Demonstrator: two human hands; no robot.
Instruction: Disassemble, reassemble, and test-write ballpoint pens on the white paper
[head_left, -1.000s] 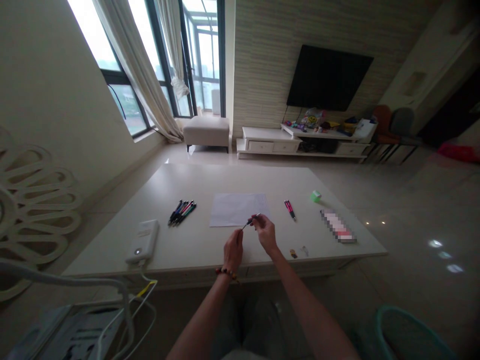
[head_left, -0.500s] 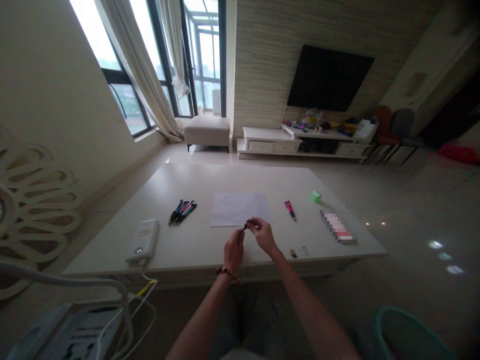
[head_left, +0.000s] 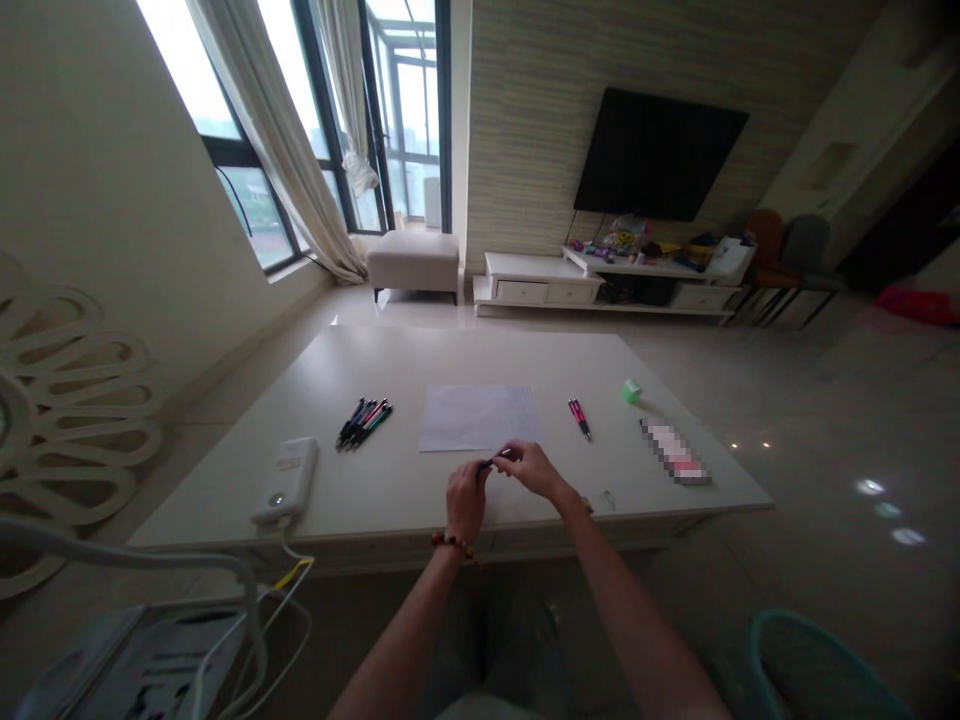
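Near the front edge of the white table, my left hand [head_left: 466, 497] is closed around a thin dark pen [head_left: 487, 463]. My right hand [head_left: 529, 468] pinches its other end, so the pen lies slantwise between both hands. Fingers cover much of it, and I cannot tell whether it is in one piece. Just beyond the hands lies a sheet of white paper [head_left: 474, 415]. A bunch of several pens [head_left: 364, 424] rests to the left. On the right are two pink-and-black pens [head_left: 579, 419] side by side.
A white power bank [head_left: 291, 478] with a cable stands at the table's left. A small green object [head_left: 631, 391] and a pixelated flat item [head_left: 675, 452] are at the right. A small clear piece [head_left: 608, 498] lies by my right wrist. A teal basket [head_left: 757, 650] is below.
My right hand has turned and dropped slightly, its wrist shifting right over the small gold-brown piece. The pen now lies more level between my hands. My left hand has barely moved.
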